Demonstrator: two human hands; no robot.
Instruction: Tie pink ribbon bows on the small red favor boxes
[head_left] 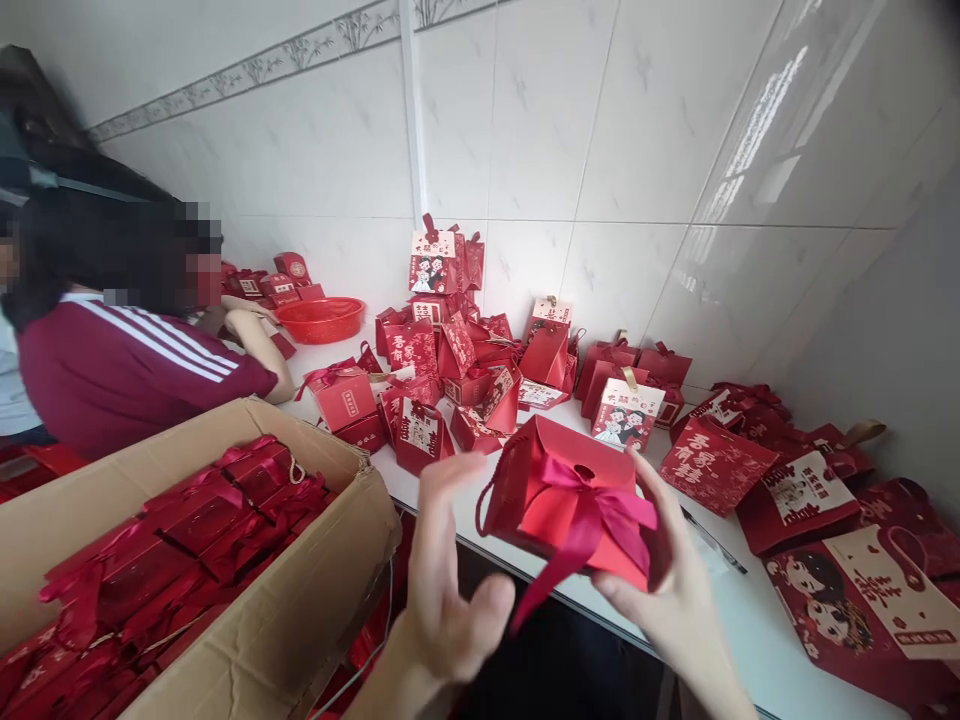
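A red gift box (525,490) with a magenta ribbon bow (592,505) and a dark red cord handle is held up in front of me, over the table's front edge. My right hand (671,560) grips it from the right side, thumb at the lower front and fingers behind. To the left of the box is my left hand (457,580), its fingers stretched upward and thumb apart, holding nothing. A small gap shows between that hand and the cord.
At left stands an open cardboard box (300,570) packed with ribboned red boxes (195,500). Several red gift boxes (416,435) crowd the white table (787,630) along the tiled wall. A red basin (322,318) sits farther back, beside a person in a maroon top (150,370).
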